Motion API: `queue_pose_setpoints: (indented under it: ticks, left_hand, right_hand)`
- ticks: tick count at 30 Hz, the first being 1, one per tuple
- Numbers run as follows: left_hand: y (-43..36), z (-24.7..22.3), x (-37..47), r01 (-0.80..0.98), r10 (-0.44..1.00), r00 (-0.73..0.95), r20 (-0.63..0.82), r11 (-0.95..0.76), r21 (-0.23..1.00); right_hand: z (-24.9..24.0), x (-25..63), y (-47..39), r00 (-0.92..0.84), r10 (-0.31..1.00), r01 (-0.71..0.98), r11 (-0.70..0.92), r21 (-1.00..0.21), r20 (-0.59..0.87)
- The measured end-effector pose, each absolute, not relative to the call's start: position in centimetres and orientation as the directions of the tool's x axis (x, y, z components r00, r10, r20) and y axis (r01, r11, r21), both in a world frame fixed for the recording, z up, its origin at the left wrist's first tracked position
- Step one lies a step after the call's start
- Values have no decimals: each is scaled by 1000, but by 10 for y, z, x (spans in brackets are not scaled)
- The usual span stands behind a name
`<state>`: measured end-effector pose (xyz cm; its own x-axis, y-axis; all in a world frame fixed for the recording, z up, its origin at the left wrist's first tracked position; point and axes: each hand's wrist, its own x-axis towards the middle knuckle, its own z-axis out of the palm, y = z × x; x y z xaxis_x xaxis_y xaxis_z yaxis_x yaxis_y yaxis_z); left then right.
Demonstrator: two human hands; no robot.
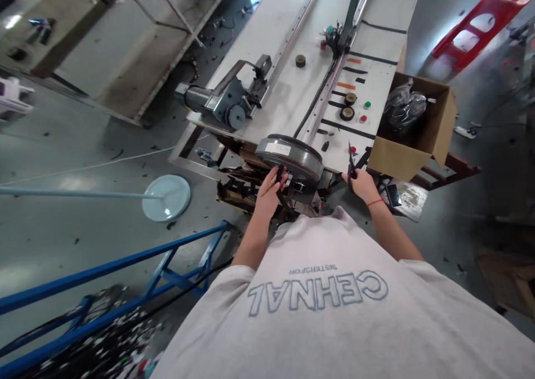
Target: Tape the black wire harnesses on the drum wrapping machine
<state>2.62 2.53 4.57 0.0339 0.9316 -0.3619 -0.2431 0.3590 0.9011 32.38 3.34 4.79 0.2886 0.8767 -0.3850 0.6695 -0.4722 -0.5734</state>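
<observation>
My left hand (267,193) is closed around a dark strip-like piece (281,174) just below the round grey drum (311,161) at the bench's near end. Whether that strip is tape or cable cannot be made out. My right hand (364,185) grips a pair of black scissors (350,170), its blades pointing up and away from me. On the drum's side is a white label (278,149). A long black cable bundle (311,109) runs from behind the drum along the rail.
Tape rolls (347,113), a green button (367,105) and a red button (363,118) sit on the white bench (288,92). A motor unit (217,103) stands left. At right is a cardboard box (393,159) with plastic-wrapped things; a blue metal frame (167,256) is lower left.
</observation>
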Motion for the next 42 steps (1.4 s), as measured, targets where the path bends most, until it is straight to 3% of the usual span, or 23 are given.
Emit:
queue_pose_setpoints:
  ticks: [3, 7, 11, 14, 17, 20, 23, 26, 29, 34, 36, 39, 40, 42]
  left_hand:
    - [29, 51, 25, -268, 895, 86, -438, 444, 855]
    - [52, 55, 25, -134, 826, 212, -523, 554, 821]
    - [67, 62, 34, 398, 850, 151, -505, 416, 818]
    - [63, 67, 40, 744, 935, 6, -353, 232, 626]
    - [56, 67, 45, 883, 988, -39, -150, 104, 457]
    - [54, 63, 45, 914, 997, -56, -61, 76, 398]
    - [51, 61, 39, 839, 987, -129, -92, 158, 521]
    - [41, 61, 31, 676, 958, -121, -260, 272, 685]
    - [25, 63, 25, 514, 907, -49, -418, 382, 768]
    - [0, 61, 11, 289, 762, 141, -632, 579, 762]
    - [-8, 57, -1, 359, 634, 295, -715, 620, 698]
    - [-22, 49, -20, 579, 427, 452, -783, 528, 622]
    - [-29, 47, -26, 643, 417, 435, -798, 477, 600]
    - [-44, 43, -33, 719, 529, 315, -788, 410, 562]
  right_hand:
    - [38, 322, 58, 321, 864, 825, -456, -333, -388]
    - [31, 310, 98, 197, 910, 886, -325, -331, -366]
    - [32, 329, 164, 204, 965, 890, -253, -379, -165]
    - [36, 365, 221, 299, 949, 885, -314, -345, -96]
    - [34, 394, 259, 336, 930, 882, -367, -295, -150]
    - [25, 401, 272, 370, 893, 866, -432, -253, -256]
    - [15, 396, 268, 362, 892, 885, -420, -203, -269]
    - [11, 394, 263, 334, 901, 901, -391, -188, -276]
    - [12, 398, 263, 319, 901, 899, -386, -209, -293]
    - [10, 405, 267, 302, 903, 890, -382, -249, -305]
    - [8, 405, 269, 307, 903, 889, -385, -247, -302]
    - [7, 405, 269, 318, 899, 886, -395, -241, -302]
    - [8, 405, 269, 320, 898, 885, -397, -242, -302]
    - [9, 404, 269, 317, 900, 886, -394, -246, -299]
